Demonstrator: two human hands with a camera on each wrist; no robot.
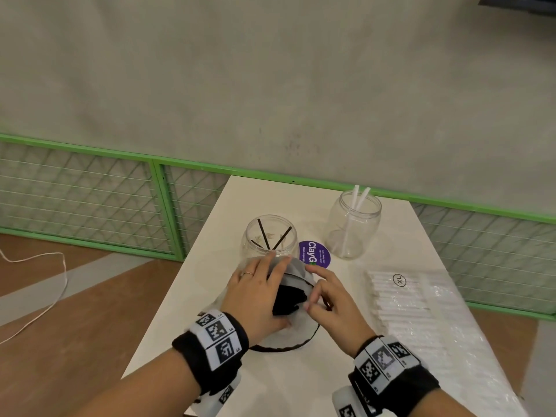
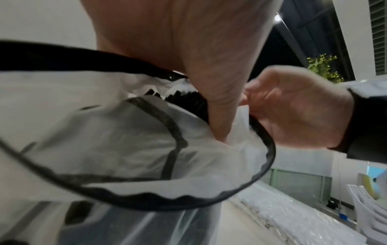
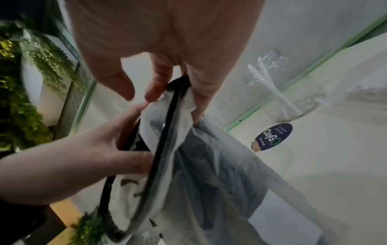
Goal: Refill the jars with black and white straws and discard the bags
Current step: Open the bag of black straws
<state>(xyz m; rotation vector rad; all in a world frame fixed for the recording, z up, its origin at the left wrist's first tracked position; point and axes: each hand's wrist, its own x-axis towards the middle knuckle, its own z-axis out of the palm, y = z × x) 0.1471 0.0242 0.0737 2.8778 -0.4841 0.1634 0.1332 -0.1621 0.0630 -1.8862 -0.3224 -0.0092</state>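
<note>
Left hand (image 1: 255,291) reached into bag (image 2: 130,149) mouth, fingers curled round black straws (image 1: 288,299). Right hand (image 1: 326,296) pinched bag's dark rim, on desk (image 1: 301,386) before black-straw jar (image 1: 270,239). Film looked thin, limp, slippery (straws light, stiff): best grasped as bundle, mid-length.

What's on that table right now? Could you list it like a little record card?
left hand: reaches into the bag's open mouth
right hand: pinches the bag's black rim
bag: translucent, holds black straws
near jar: a few black straws inside
far jar: two white straws
pack of white straws: unopened, lying on the table
round purple sticker: between the jars
</note>
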